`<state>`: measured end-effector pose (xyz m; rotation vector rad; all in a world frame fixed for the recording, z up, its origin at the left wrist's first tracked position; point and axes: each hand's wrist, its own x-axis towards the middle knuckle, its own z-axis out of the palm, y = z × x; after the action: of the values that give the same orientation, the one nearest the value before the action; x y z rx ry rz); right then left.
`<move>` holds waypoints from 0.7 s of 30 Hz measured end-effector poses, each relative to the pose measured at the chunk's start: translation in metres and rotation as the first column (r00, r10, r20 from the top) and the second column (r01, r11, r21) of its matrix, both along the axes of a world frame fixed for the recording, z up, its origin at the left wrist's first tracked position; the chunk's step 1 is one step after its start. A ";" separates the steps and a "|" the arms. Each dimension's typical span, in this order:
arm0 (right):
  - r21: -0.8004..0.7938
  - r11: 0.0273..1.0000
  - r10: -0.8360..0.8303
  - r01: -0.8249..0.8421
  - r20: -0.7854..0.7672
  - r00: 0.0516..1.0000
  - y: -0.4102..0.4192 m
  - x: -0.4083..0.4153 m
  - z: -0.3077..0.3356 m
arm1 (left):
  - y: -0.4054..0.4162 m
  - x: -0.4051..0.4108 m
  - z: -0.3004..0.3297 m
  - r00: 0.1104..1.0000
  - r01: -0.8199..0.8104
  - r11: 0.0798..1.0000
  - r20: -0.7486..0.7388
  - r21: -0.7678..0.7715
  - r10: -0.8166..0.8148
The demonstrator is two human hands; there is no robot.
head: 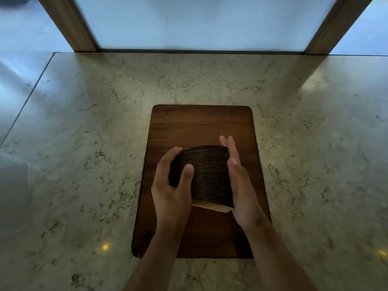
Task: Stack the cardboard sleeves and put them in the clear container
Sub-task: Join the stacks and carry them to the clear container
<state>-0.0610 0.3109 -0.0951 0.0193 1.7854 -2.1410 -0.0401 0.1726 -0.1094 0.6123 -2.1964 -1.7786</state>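
A thick stack of dark ribbed cardboard sleeves (pixel 206 175) is held above a dark wooden board (pixel 201 127). A pale inner face shows at the stack's near bottom edge. My left hand (pixel 172 183) grips the stack's left side, thumb across the front and fingers curled round the far edge. My right hand (pixel 237 177) lies flat against the stack's right side, its fingers straight and pointing away from me. No clear container can be made out for certain.
The board lies on a pale marble counter (pixel 84 133). Wooden frame posts (pixel 69 24) and frosted panels stand behind the counter. A blurred translucent shape (pixel 14 185) sits at the left edge.
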 end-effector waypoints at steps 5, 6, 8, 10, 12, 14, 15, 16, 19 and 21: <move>-0.009 0.998 0.069 -0.069 0.006 0.998 0.005 -0.002 -0.002 | 0.003 -0.002 0.000 1.000 -0.020 1.000 0.004 0.004 0.020; 0.003 0.996 0.087 -0.087 0.025 0.996 0.008 -0.003 0.000 | 0.004 -0.002 0.001 1.000 -0.028 1.000 0.004 -0.001 0.028; 0.187 0.968 0.171 -0.165 -0.013 0.985 0.016 -0.009 0.008 | 0.004 -0.003 0.001 0.999 -0.043 0.999 -0.006 -0.011 0.043; 0.586 0.775 0.373 -0.235 -0.125 0.919 0.023 -0.016 0.020 | 0.004 -0.003 0.000 0.999 -0.051 0.998 -0.021 -0.024 0.050; 0.827 0.516 0.577 -0.225 -0.141 0.805 0.026 -0.022 0.032 | 0.003 -0.003 -0.001 0.999 -0.045 0.998 -0.030 -0.044 0.043; 0.908 0.345 0.707 -0.239 -0.085 0.702 0.025 -0.025 0.042 | 0.003 -0.003 -0.001 0.998 -0.052 0.997 -0.020 -0.054 0.051; 0.937 0.264 0.751 -0.231 -0.049 0.658 0.025 -0.027 0.043 | 0.004 -0.004 -0.001 0.998 -0.058 0.996 -0.009 -0.063 0.057; 0.961 0.186 0.782 -0.202 -0.020 0.623 0.025 -0.029 0.043 | 0.004 -0.004 0.001 0.998 -0.057 0.996 -0.002 -0.071 0.057; 0.995 0.078 0.815 -0.064 -0.027 0.579 0.027 -0.033 0.040 | 0.004 -0.006 0.002 0.999 -0.046 0.995 -0.002 -0.089 0.046; 0.995 0.091 0.802 -0.034 -0.053 0.595 0.026 -0.034 0.040 | 0.004 -0.006 0.002 0.999 -0.034 0.995 0.005 -0.091 0.034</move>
<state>-0.0955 0.3365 -0.0546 -0.9551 2.6718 -0.2112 -0.0462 0.1765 -0.1078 0.6316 -2.2434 -1.6521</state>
